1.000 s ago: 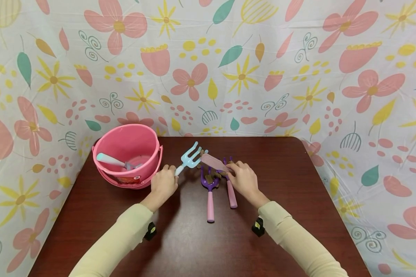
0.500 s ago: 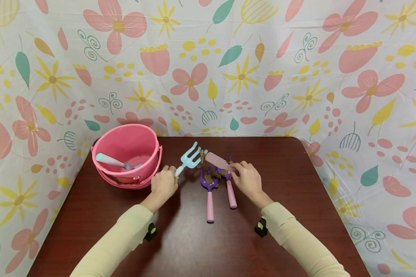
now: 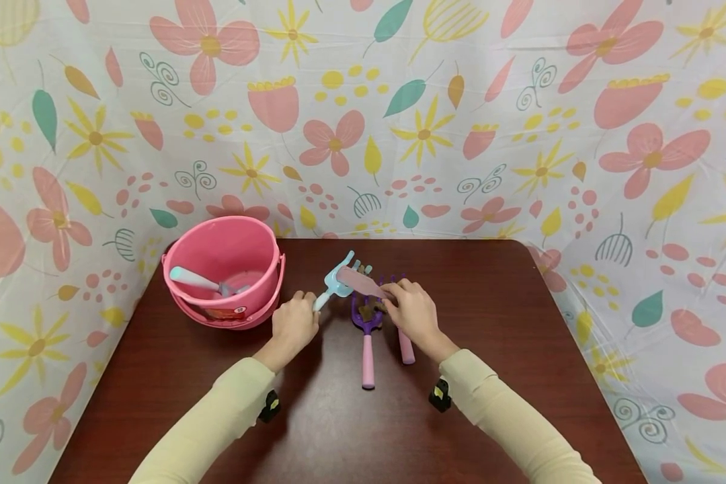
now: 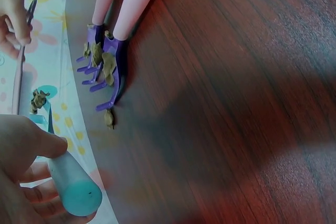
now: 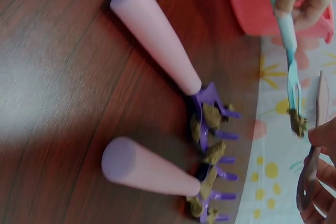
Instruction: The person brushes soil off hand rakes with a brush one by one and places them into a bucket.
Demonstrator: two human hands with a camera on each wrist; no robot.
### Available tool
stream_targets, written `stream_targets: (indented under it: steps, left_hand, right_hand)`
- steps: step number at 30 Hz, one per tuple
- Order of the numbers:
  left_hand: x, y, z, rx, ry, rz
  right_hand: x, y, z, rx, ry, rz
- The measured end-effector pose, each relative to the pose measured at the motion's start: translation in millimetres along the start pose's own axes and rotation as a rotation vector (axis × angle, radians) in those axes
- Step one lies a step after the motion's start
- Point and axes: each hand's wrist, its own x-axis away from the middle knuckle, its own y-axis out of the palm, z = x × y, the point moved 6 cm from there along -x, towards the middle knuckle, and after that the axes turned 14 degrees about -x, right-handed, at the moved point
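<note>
My left hand (image 3: 295,324) grips the handle of a light blue hand fork (image 3: 335,286), its tines pointing away and to the right. A brown clump (image 4: 39,99) sits at the tines. My right hand (image 3: 414,310) holds a flat pink paddle-shaped tool (image 3: 358,281) by its darker end, which has a hole. In the head view its blade overlaps the fork's tines and partly hides them. Below lie two purple hand forks with pink handles, one in the middle (image 3: 368,359) and one beside it (image 3: 406,346), partly behind my right hand. Several brown clumps (image 5: 212,153) cling among their tines.
A pink bucket (image 3: 218,235) stands at the table's back left, its handle hanging down in front. Inside it leans another tool with a white and turquoise handle (image 3: 193,277). A flower-printed cloth (image 3: 363,134) rises behind the dark wooden table (image 3: 351,437).
The light blue fork has turned and shifted slightly right with my left hand. My right hand first drew the pink tool rightwards, then brought it left over the fork's tines.
</note>
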Motion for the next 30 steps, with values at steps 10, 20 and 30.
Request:
stream_targets:
  steps: [10, 20, 30]
  left_hand:
    - [0.8, -0.1, 8.5, 0.016, 0.013, 0.006]
    - [-0.6, -5.0, 3.5, 0.003, 0.003, 0.02]
    - [-2.8, -8.9, -2.3, -0.013, -0.005, 0.039]
  right_hand:
    - [-5.3, 11, -9, 0.026, -0.036, 0.002]
    - [-2.5, 7, 5, 0.047, 0.008, -0.004]
    - [2.6, -2, 21, 0.07, 0.036, 0.008]
